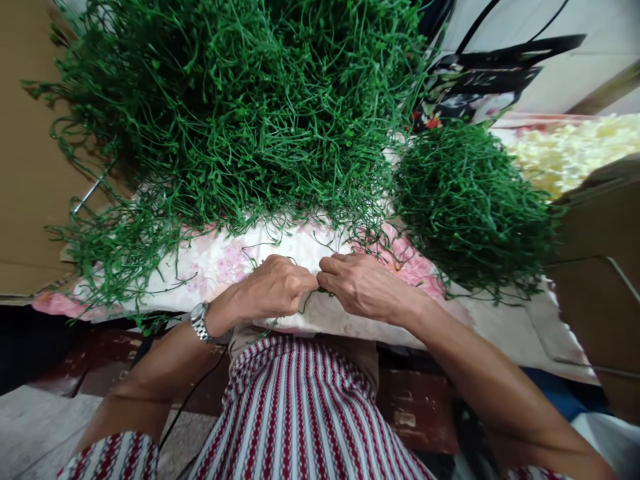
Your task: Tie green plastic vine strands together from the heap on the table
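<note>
My left hand [275,287], with a silver watch on its wrist, is closed with the fingertips pinched. My right hand [360,285] is closed too, its fingertips meeting those of the left. Between them shows a bit of a thin green stem [326,291]; most of it is hidden by the fingers. Both hands are just above the front edge of a floral cloth [295,240]. A large heap of thin green artificial stems [250,120] with small branching tips lies beyond my hands. To the right is a smaller pile of green stems [475,207].
Cardboard stands at the left [30,167], with a thin metal rod [93,190] near it. A cardboard box [600,267] is at the right. Pale yellow flowers [585,150] lie behind it. A dark floral bag [465,93] sits at the back right.
</note>
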Demonstrator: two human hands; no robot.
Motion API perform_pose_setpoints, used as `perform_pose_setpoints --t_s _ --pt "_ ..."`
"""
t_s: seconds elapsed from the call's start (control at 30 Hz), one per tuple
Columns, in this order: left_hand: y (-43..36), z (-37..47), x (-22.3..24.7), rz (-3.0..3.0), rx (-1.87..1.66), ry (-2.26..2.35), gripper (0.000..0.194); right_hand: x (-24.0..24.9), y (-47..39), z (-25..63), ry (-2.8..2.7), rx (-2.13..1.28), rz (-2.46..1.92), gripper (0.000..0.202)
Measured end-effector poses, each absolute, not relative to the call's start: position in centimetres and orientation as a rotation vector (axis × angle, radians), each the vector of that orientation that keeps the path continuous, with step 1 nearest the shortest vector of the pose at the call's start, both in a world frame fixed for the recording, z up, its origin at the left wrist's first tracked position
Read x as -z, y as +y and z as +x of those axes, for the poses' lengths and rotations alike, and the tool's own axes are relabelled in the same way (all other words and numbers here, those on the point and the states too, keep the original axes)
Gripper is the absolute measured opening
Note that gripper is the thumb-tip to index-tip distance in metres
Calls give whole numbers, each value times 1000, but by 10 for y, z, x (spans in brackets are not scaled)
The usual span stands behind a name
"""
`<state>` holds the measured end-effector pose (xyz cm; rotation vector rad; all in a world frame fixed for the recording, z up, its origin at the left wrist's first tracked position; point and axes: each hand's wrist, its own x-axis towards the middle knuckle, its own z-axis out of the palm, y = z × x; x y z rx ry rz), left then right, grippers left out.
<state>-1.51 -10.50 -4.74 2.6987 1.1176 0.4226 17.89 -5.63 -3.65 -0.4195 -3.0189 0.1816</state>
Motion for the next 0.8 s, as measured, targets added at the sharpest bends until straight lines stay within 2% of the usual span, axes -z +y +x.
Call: perform_pose_setpoints --t_s 0.17,0.27,0.43,0.53,0.7,0.8 --pt "-106 -17 41 2628 -355 1035 21 30 -51 182 -3117 -73 -466 16" --pt "-105 -19 36 2425 -574 1083 25 25 -40 190 -2964 -245 -446 14" --pt "-104 -19 42 1765 -1006 1168 19 33 -36 190 -2305 -703 -762 14" --pt "-103 -16 51 1566 -1153 1190 12 47 -44 179 -2096 -926 -761 16" --pt "-101 -7 55 1636 -1380 1246 6 60 -57 160 -2078 -1025 -680 28" --pt "-103 -3 55 1617 -1403 1214 7 63 -61 153 -2082 -971 -649 19"
